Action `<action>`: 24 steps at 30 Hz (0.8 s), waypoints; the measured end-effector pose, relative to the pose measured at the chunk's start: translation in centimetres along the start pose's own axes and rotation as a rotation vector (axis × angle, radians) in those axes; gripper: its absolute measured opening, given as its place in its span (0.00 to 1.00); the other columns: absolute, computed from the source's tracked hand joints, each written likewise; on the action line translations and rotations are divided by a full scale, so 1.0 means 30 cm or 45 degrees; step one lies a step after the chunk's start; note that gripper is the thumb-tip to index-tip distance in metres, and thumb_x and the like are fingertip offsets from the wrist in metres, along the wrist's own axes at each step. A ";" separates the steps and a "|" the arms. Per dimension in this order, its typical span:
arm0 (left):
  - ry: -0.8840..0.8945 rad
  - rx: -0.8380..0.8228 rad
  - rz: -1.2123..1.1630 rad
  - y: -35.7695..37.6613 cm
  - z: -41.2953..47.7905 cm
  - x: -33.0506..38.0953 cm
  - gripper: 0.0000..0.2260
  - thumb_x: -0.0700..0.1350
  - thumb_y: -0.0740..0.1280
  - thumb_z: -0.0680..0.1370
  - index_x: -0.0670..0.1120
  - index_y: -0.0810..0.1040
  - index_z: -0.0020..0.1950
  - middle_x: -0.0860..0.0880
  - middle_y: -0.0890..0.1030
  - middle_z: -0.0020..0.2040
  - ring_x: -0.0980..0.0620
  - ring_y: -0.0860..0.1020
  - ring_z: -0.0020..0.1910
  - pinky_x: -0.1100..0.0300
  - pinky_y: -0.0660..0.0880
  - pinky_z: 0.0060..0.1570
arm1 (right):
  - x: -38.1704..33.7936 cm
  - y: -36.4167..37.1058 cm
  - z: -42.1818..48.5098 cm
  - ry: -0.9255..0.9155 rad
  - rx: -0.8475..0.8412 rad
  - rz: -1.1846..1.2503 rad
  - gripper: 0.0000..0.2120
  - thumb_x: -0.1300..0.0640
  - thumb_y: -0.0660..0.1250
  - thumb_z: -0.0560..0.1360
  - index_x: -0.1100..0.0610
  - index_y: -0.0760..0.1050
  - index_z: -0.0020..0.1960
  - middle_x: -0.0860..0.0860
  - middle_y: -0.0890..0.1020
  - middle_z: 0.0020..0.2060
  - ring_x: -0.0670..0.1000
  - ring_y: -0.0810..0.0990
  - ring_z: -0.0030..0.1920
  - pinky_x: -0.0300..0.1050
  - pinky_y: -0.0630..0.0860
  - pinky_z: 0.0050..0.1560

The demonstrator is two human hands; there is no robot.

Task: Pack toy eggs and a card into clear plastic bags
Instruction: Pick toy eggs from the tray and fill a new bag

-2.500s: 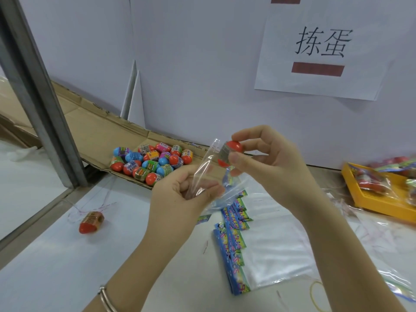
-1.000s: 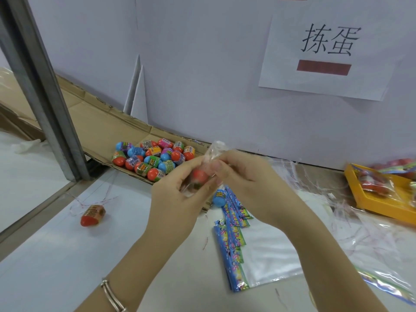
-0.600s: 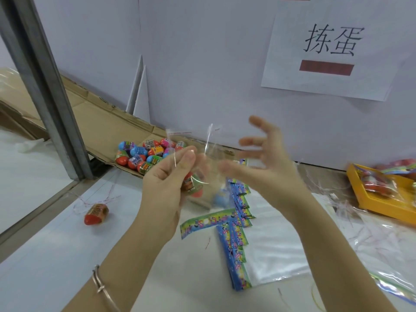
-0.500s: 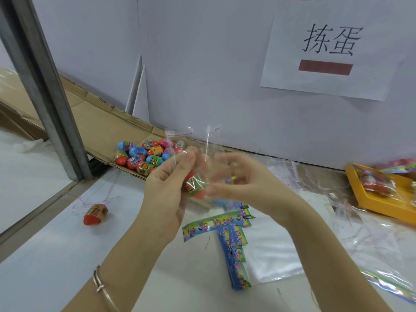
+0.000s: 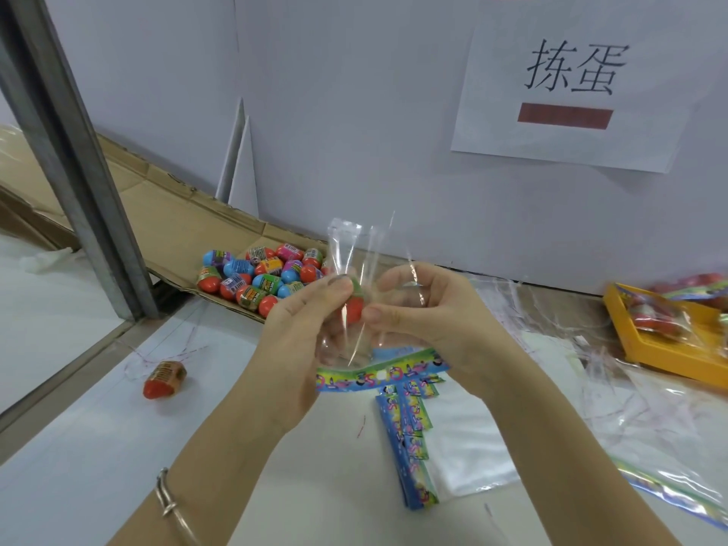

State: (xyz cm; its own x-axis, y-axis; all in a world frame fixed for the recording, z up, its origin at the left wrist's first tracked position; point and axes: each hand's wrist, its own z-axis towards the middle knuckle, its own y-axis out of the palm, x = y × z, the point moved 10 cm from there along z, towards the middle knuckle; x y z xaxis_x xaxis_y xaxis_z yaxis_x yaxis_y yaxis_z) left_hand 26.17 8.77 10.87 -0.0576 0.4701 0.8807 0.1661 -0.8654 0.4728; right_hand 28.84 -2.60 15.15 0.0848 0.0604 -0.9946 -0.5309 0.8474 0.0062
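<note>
Nearest the camera: both forearms reach in from the bottom edge, with a metal bangle [image 5: 167, 496] on the left wrist. They are above a white table [image 5: 98, 447].

Between the forearms, a stack of flat bags [image 5: 411, 459] with printed blue-green headers lies on the table, headers overlapping in a column.

Mid-field: left hand [image 5: 299, 333] and right hand [image 5: 429, 309] meet above the table and hold a clear bag [image 5: 350, 246] upright between them.
- Left hand: thumb and fingers pinch the film around the toy egg [image 5: 353, 307].
- Right hand: thumb and curled fingers pinch the film just beside the egg.
- The egg is orange-red with a green label and sits inside the bag, between the two thumbs.
- The bag's upper end stands free above the hands.
- A printed strip [image 5: 378, 378] runs across below the hands, at the bag's lower end. I cannot tell whether it is attached to the bag.

Left of the hands, a loose egg [image 5: 163, 381] lies on its side on the table, well apart from the rest.

Further back: a pile of eggs [image 5: 256, 277] in mixed colours rests on a flattened cardboard sheet [image 5: 177, 218]. At the right edge, a yellow tray [image 5: 650, 348] holds filled bags; its contents are blurred.

Far: a grey metal post [image 5: 78, 171] stands at the left, and a paper sign [image 5: 571, 92] with two characters hangs on the pale wall.
</note>
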 end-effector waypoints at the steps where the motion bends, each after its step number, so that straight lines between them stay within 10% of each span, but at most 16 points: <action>1: 0.015 0.006 0.030 -0.002 -0.008 0.001 0.14 0.52 0.73 0.65 0.45 0.86 0.45 0.42 0.85 0.45 0.47 0.82 0.42 0.53 0.81 0.42 | -0.003 0.002 0.001 -0.013 -0.002 0.016 0.10 0.61 0.77 0.58 0.50 0.82 0.36 0.52 0.84 0.32 0.51 0.84 0.34 0.49 0.83 0.42; 9: 0.151 -0.007 -0.097 -0.001 -0.023 0.045 0.09 0.44 0.71 0.66 0.47 0.87 0.43 0.47 0.86 0.44 0.54 0.84 0.38 0.63 0.80 0.34 | 0.027 0.001 -0.002 0.090 -0.074 -0.183 0.25 0.49 0.77 0.61 0.63 0.79 0.52 0.57 0.86 0.44 0.62 0.84 0.47 0.51 0.82 0.49; 14: 0.147 0.065 0.021 -0.013 -0.024 0.038 0.15 0.48 0.73 0.61 0.50 0.87 0.47 0.49 0.86 0.46 0.55 0.83 0.41 0.62 0.81 0.36 | 0.037 -0.001 -0.001 0.116 -0.042 -0.239 0.05 0.58 0.76 0.67 0.57 0.82 0.39 0.53 0.85 0.35 0.53 0.83 0.38 0.43 0.81 0.42; 24: 0.127 0.008 -0.064 0.001 -0.026 0.036 0.15 0.46 0.73 0.61 0.49 0.86 0.47 0.46 0.86 0.46 0.54 0.83 0.39 0.62 0.80 0.34 | 0.011 0.007 -0.008 0.057 -0.004 -0.123 0.06 0.57 0.77 0.66 0.53 0.84 0.42 0.58 0.85 0.40 0.54 0.84 0.39 0.42 0.81 0.38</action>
State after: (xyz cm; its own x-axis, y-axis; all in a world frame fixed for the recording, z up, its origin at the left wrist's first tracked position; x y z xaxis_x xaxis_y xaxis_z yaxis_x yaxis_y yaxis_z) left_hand 25.33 9.11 11.87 -0.1637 0.4928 0.8546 0.1667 -0.8400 0.5163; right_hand 28.56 -2.53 14.78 0.0975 -0.0451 -0.9942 -0.5250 0.8463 -0.0899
